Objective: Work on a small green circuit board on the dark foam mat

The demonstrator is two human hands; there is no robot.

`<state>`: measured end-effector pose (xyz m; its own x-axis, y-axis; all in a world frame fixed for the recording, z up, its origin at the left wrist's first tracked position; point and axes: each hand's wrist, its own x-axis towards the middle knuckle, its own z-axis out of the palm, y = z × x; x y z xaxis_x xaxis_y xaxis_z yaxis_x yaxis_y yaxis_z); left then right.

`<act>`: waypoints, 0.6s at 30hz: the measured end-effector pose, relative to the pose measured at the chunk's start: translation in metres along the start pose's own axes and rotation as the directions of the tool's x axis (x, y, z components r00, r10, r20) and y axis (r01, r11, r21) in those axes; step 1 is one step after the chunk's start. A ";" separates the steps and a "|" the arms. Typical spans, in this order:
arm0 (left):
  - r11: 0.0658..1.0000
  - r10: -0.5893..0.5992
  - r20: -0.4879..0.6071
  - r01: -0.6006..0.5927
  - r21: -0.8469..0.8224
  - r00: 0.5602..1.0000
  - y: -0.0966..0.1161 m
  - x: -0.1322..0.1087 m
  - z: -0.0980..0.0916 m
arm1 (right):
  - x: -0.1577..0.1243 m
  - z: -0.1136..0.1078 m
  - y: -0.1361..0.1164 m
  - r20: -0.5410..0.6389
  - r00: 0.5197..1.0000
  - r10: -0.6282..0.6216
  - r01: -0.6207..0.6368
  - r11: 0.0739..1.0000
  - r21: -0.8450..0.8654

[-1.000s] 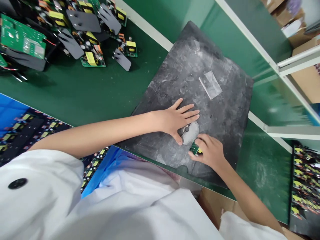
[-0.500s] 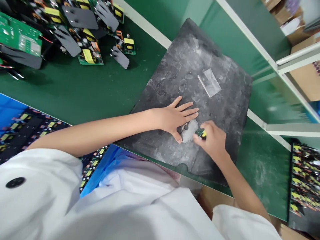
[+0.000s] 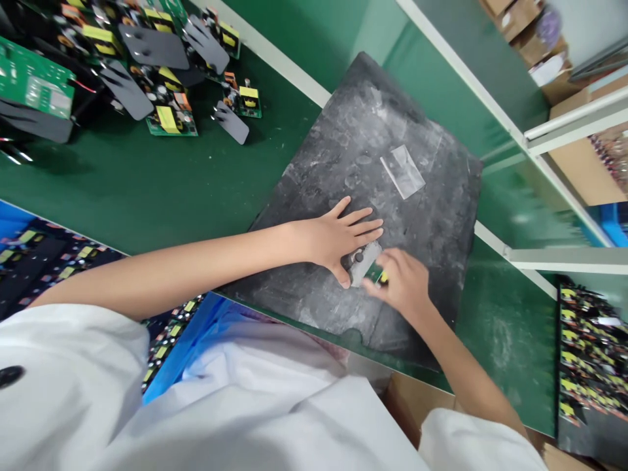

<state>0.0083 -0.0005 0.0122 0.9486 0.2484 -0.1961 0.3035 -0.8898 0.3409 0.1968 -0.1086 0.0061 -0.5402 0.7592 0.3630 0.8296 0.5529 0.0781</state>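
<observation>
Right hand (image 3: 400,284) grip clenched on small green board (image 3: 377,275), against grey piece (image 3: 364,260) under flat left hand (image 3: 338,237).

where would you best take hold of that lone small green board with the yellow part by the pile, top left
Probably by the two long edges of the small green board, coming from above. It lies flat on the green mat with the yellow block and other parts standing up from its face, so the bare rim gives the flattest hold. The grey flat piece crowds its near-left side.
</observation>
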 end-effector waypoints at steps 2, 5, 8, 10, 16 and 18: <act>1.000 -0.004 0.005 0.004 -0.015 1.000 0.000 0.000 0.000 | 0.002 0.002 0.002 -0.017 0.996 0.085 -0.085 0.996 0.001; 1.000 0.001 0.003 -0.001 -0.029 1.000 -0.001 -0.001 0.000 | 0.005 0.003 0.001 0.009 1.000 -0.009 0.009 0.999 0.045; 0.999 -0.003 -0.014 0.002 -0.041 1.000 -0.001 -0.001 0.000 | 0.008 0.004 0.002 -0.005 1.000 -0.028 0.029 0.999 0.034; 0.999 -0.011 -0.007 0.011 -0.042 1.000 0.000 0.000 -0.001 | 0.010 0.005 0.004 -0.026 0.998 0.066 -0.065 0.998 0.007; 0.999 0.000 -0.015 -0.001 -0.036 1.000 0.000 0.000 -0.002 | 0.013 0.004 0.001 0.007 0.996 -0.084 0.083 0.996 0.031; 0.999 -0.007 -0.018 0.007 -0.042 1.000 0.000 -0.001 -0.002 | 0.014 0.004 0.003 -0.015 1.000 -0.015 0.015 1.000 0.009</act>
<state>0.0079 -0.0003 0.0140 0.9478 0.2621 -0.1816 0.3133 -0.8710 0.3783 0.1915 -0.0949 0.0074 -0.5505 0.7456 0.3757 0.8199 0.5675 0.0751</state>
